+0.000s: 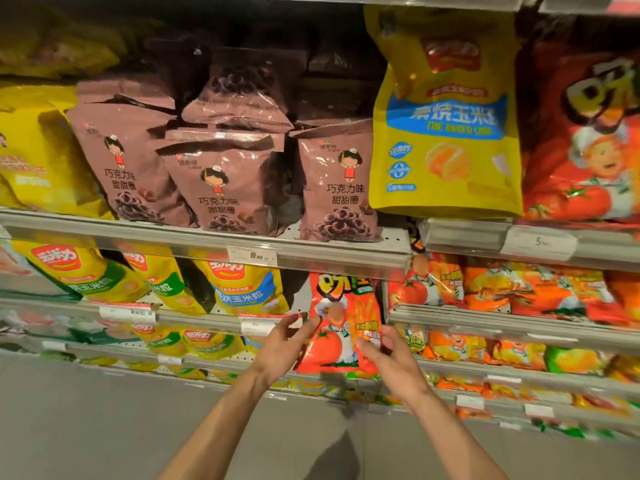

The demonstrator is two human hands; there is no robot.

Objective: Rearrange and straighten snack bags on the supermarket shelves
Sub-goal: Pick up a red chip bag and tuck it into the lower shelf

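My right hand (388,355) grips the lower right edge of the red tomato snack bag (341,327), thumb across its front, so it holds the bag. My left hand (287,341) is spread wide, fingertips just touching the bag's left edge, not clamped on it. The bag sits between my 2 hands, ahead and slightly above them, its long axis close to upright with the top leaning a little left. Its top reaches up under the price rail (207,247) of the shelf above, in the gap between the yellow corn bags (242,289) on the left and the orange-red bags (485,289) on the right. I judge the right hand steers; the left only needs to close on the edge to square it.
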